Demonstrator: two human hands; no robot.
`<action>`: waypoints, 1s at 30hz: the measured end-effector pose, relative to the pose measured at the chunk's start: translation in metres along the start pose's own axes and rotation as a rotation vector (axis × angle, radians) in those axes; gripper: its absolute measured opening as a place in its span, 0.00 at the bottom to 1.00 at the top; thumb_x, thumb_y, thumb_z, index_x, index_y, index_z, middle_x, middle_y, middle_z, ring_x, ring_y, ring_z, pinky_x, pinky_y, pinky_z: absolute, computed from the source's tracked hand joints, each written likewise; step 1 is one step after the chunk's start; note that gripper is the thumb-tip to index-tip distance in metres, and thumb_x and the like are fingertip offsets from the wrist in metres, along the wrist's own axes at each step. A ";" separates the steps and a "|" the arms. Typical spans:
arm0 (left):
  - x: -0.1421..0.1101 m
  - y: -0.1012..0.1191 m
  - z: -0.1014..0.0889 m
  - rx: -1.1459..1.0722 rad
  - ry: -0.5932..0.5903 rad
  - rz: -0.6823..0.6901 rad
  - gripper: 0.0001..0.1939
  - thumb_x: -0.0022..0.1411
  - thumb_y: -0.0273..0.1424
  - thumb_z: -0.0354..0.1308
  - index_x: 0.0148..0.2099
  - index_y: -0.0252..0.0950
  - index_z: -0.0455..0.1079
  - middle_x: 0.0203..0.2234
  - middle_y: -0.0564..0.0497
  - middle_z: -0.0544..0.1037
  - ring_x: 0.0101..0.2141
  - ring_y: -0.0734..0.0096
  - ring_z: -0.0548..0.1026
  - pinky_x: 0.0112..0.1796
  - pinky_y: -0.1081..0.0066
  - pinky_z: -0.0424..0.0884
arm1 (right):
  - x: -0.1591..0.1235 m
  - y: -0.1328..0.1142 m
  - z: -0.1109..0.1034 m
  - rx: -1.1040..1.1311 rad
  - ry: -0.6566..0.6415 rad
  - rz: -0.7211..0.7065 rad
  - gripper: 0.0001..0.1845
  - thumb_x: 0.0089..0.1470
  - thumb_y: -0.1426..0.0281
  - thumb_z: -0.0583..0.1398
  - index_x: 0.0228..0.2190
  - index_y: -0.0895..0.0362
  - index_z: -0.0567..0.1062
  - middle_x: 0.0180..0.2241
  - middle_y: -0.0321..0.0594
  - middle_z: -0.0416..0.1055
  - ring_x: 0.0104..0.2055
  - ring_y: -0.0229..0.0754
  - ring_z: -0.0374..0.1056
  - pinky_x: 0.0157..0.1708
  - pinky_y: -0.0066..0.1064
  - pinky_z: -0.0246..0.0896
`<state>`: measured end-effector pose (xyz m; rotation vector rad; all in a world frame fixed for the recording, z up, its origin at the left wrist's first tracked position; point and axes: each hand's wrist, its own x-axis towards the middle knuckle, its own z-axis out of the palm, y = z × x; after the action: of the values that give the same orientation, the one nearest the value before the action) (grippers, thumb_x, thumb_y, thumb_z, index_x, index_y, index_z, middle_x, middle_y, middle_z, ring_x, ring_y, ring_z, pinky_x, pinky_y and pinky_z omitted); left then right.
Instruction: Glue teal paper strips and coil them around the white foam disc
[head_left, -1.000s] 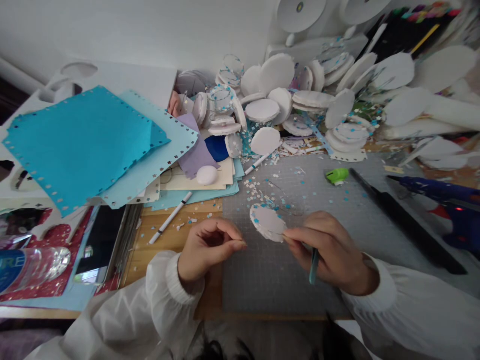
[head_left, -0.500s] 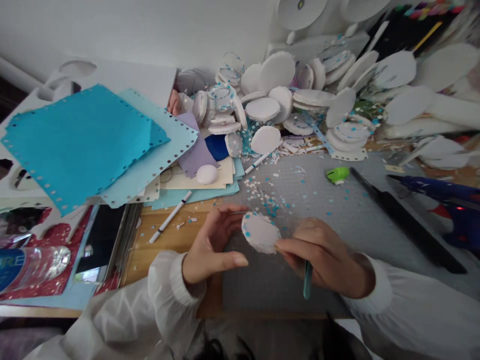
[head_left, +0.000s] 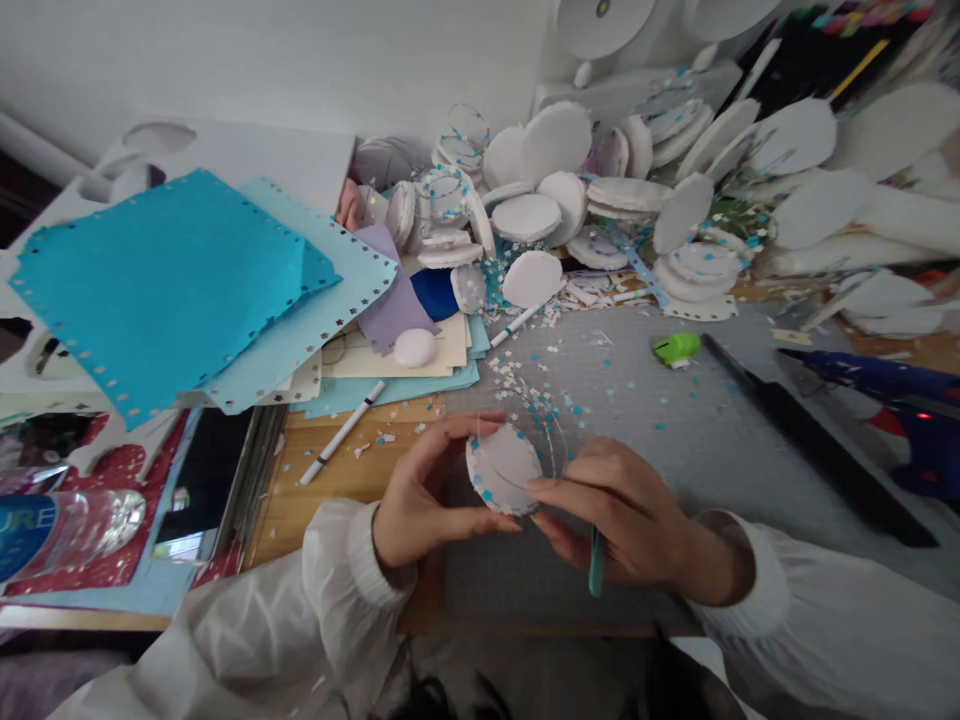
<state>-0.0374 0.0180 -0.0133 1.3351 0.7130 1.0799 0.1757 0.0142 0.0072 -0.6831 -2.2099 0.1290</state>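
A white round disc (head_left: 504,465) with small blue and white stars along its rim is held between my two hands above the grey cutting mat. Thin wire loops (head_left: 553,425) stick out at its upper right. My left hand (head_left: 431,495) grips its left side, fingers behind and thumb along the lower edge. On the right edge, my right hand (head_left: 622,510) has its index finger on the face and its thumb below. Tucked in that hand's palm is a slim teal tool (head_left: 596,565), probably tweezers, whose tip is hidden. Loose paper stars (head_left: 525,385) lie just beyond.
More white discs (head_left: 555,145) are heaped at the back. Blue punched paper (head_left: 172,290) sits at left, near a white pen (head_left: 343,432) and a water bottle (head_left: 71,525). To the right are a green punch (head_left: 676,349), a black bar (head_left: 810,435) and a blue glue gun (head_left: 900,400).
The disc has moved slightly left and turned, its starred rim now lower left. My left hand has closed onto it from an open pose. My right hand has shifted slightly left with it.
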 end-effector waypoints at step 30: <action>0.000 0.000 0.002 -0.005 0.042 -0.108 0.32 0.40 0.25 0.74 0.48 0.36 0.67 0.51 0.41 0.70 0.52 0.57 0.68 0.52 0.60 0.65 | -0.005 0.004 0.000 0.052 -0.096 -0.042 0.08 0.56 0.77 0.55 0.38 0.59 0.73 0.27 0.34 0.68 0.28 0.34 0.64 0.31 0.30 0.61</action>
<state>-0.0354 0.0169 -0.0133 1.2581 0.8040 1.0250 0.1798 0.0148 0.0025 -0.6128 -2.3023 0.2014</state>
